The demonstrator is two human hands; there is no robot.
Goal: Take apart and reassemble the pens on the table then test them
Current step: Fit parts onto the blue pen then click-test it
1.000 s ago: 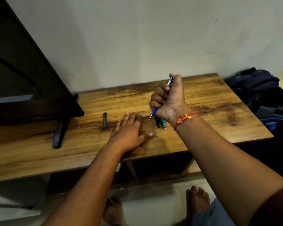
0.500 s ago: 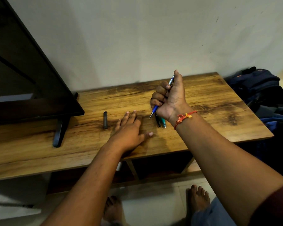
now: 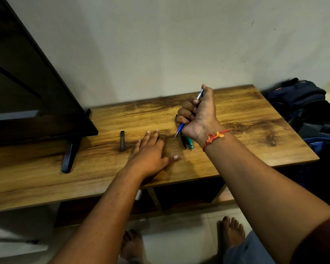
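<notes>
Person grips assembled blue click pen (image 3: 181, 127) in fisted right hand (image 3: 198, 117), tip down above wooden table (image 3: 255, 130), left hand (image 3: 151, 149) flat, fingers straight, on tabletop; black pen (image 3: 183, 141) & teal pen (image 3: 190, 142) lie alongside, apparently whole, so prob. testing stage, w/ those 2 left.

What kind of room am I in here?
Probably a room in a home, perhaps a living room: a flat-screen television stands on a low wooden table, a backpack lies beside it, and bare feet rest on tiled floor.
</notes>
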